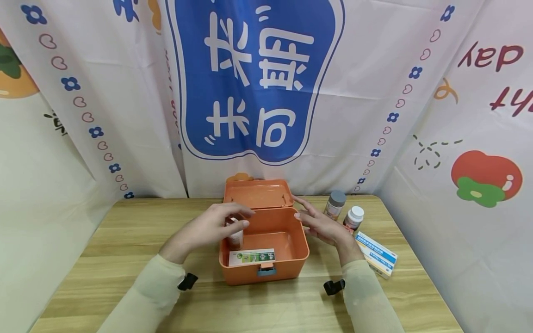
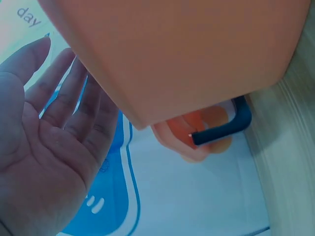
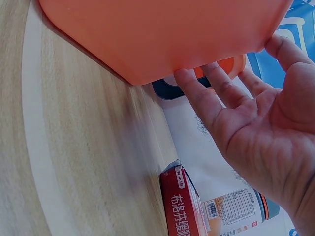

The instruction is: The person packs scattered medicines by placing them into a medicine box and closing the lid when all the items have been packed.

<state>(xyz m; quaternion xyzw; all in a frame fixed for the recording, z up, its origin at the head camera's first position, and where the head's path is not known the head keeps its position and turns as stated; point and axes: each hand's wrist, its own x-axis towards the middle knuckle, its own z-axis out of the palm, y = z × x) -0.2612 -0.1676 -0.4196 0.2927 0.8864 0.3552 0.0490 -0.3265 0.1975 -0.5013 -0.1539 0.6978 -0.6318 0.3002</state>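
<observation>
An orange lidded box (image 1: 266, 273) stands on the table with its lid (image 1: 260, 194) tipped back. Over its left side reaches my left hand (image 1: 214, 226), fingers extended and apart from the thumb; the left wrist view shows the palm (image 2: 49, 142) bare. Just below that hand, a white bottle (image 1: 236, 240) stands inside the box, its upper part covered by the hand. A white carton with green print (image 1: 251, 257) lies along the front wall inside. My right hand (image 1: 322, 226) holds the right wall near the back corner, thumb at the rim and fingertips against the outside.
Right of the box stand a grey-capped bottle (image 1: 335, 205) and a white-capped bottle (image 1: 354, 217). A red medicine carton (image 3: 181, 201) is beside them, mostly hidden by my right arm in the head view. A blue and white carton (image 1: 376, 254) lies nearer. Printed curtain (image 1: 354, 115) hangs behind.
</observation>
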